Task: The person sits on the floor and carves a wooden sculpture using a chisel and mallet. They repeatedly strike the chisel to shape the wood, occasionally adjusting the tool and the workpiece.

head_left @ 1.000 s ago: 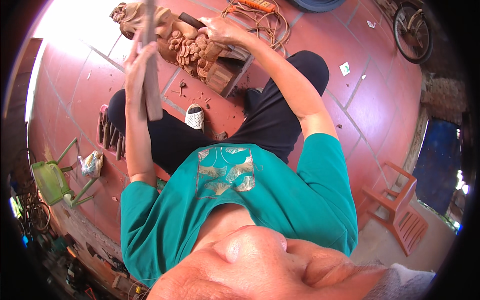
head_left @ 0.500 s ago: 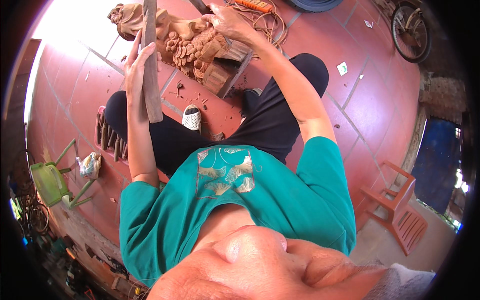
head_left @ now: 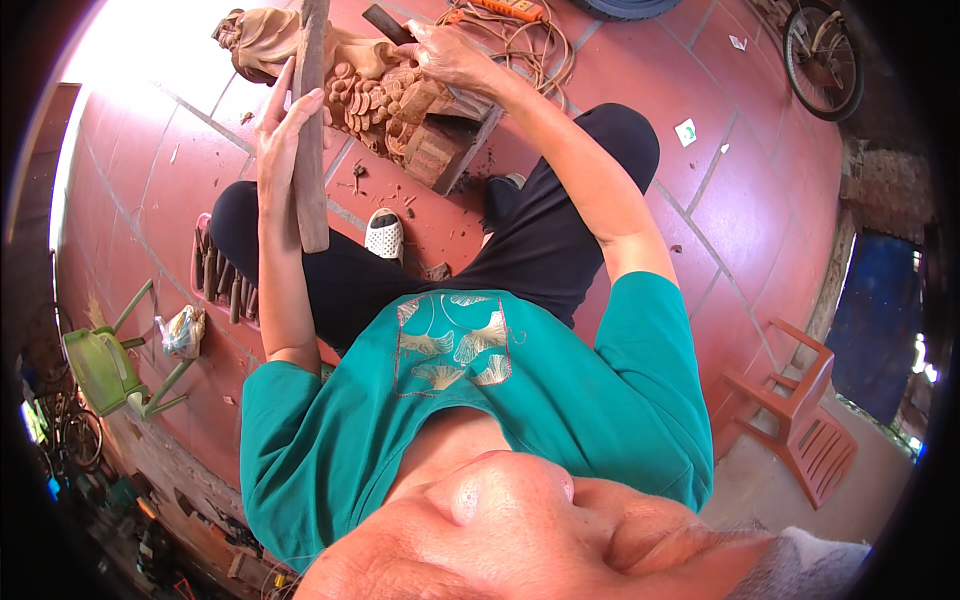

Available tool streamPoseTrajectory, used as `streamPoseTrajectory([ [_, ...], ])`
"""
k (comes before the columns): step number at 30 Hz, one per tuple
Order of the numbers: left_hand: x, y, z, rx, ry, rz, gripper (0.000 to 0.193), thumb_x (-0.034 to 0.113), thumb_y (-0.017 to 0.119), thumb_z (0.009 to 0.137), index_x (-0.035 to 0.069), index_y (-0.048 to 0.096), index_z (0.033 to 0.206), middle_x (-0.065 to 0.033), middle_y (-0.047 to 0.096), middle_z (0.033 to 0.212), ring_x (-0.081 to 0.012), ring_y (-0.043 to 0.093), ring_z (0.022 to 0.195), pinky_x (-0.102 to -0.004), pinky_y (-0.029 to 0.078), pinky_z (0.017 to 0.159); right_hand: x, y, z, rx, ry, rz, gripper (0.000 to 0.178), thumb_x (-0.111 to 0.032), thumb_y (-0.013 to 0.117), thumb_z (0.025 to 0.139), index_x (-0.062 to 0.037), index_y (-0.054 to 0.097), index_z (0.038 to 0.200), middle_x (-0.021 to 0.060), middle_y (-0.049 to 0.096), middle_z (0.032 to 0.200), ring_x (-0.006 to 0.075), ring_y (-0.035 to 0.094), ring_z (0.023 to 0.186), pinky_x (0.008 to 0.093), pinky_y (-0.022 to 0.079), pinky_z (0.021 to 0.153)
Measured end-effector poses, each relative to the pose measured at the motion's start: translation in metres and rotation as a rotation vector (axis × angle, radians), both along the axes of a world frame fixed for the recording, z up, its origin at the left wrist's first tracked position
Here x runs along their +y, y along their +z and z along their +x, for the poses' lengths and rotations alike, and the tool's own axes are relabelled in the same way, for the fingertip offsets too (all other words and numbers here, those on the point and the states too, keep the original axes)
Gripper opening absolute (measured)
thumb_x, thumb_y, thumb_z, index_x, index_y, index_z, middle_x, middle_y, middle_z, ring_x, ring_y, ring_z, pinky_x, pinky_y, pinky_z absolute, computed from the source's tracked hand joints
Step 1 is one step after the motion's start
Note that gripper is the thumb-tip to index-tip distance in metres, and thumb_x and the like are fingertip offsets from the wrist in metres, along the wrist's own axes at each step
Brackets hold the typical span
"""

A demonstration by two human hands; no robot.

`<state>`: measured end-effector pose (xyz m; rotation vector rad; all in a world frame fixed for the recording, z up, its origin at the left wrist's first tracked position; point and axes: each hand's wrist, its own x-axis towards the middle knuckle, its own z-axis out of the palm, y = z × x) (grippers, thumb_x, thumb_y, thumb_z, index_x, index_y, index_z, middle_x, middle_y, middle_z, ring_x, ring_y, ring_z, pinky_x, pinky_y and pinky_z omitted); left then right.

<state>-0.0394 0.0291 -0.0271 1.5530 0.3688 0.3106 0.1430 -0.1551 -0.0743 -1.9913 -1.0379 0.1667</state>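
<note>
Left hand [head_left: 284, 128] fingers grip a wooden bar [head_left: 312, 180], crossing in front of the carving [head_left: 375, 103]. Right hand [head_left: 456, 60] fingers hold a dark tool [head_left: 386, 23] (lower end hidden) by the carving's far side.

Red tiled floor [head_left: 745, 235] under carved wooden figure [head_left: 362, 98], scattered chips [head_left: 359, 177], orange power strip [head_left: 514, 10]

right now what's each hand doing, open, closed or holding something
Left hand: holding a long wooden bar.
Right hand: closed on a dark rod-shaped tool; its working end cannot be made out.
</note>
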Motion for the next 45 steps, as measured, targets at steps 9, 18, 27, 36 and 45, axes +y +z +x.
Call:
streamPoseTrajectory([
  [9,-0.002,0.003,-0.002,-0.025,-0.014,-0.026,0.066,0.019,0.07,0.091,0.012,0.043,0.151,-0.004,0.063,0.075,-0.0096,0.058,0.054,-0.0229,0.046,0.047,0.002,-0.003,0.001,-0.051,0.006,-0.015,0.031,-0.01,0.056,0.09,0.0069,0.058,0.116,0.0263,0.071,0.1,0.0427,0.069,0.092,0.0491,0.054,0.08],
  [18,0.0,0.01,-0.006,0.07,-0.178,0.013,0.065,0.019,0.066,0.093,0.011,0.042,0.152,-0.0048,0.061,0.074,-0.009,0.056,0.056,-0.0227,0.045,0.05,0.008,-0.006,0.003,-0.095,-0.025,-0.179,0.032,-0.011,0.055,0.095,-0.0023,0.056,0.125,0.016,0.073,0.099,0.0294,0.07,0.078,0.0412,0.053,0.071],
  [27,0.014,0.013,-0.004,0.079,-0.117,0.013,0.065,0.022,0.067,0.092,0.012,0.042,0.152,-0.0051,0.06,0.077,-0.0092,0.056,0.058,-0.0223,0.047,0.051,0.006,-0.004,0.001,-0.106,0.018,-0.087,0.036,-0.012,0.062,0.087,0.0075,0.056,0.116,0.0262,0.071,0.097,0.0408,0.069,0.092,0.0479,0.055,0.079],
  [36,0.039,0.029,0.011,0.06,0.0,0.033,0.066,0.028,0.069,0.09,0.012,0.047,0.15,-0.0057,0.063,0.081,-0.0095,0.059,0.059,-0.0243,0.046,0.05,0.009,-0.018,0.008,-0.14,0.069,0.022,0.039,-0.022,0.064,0.092,0.0058,0.057,0.119,0.0307,0.068,0.091,0.0472,0.067,0.089,0.052,0.053,0.075],
  [45,0.042,0.028,0.026,0.123,-0.133,0.031,0.065,0.029,0.067,0.091,0.013,0.046,0.15,-0.0045,0.061,0.075,-0.0079,0.056,0.056,-0.0224,0.044,0.049,0.018,-0.021,0.006,-0.118,0.085,-0.131,0.038,-0.016,0.058,0.095,-0.0001,0.055,0.13,0.025,0.069,0.107,0.0417,0.067,0.097,0.045,0.053,0.08],
])
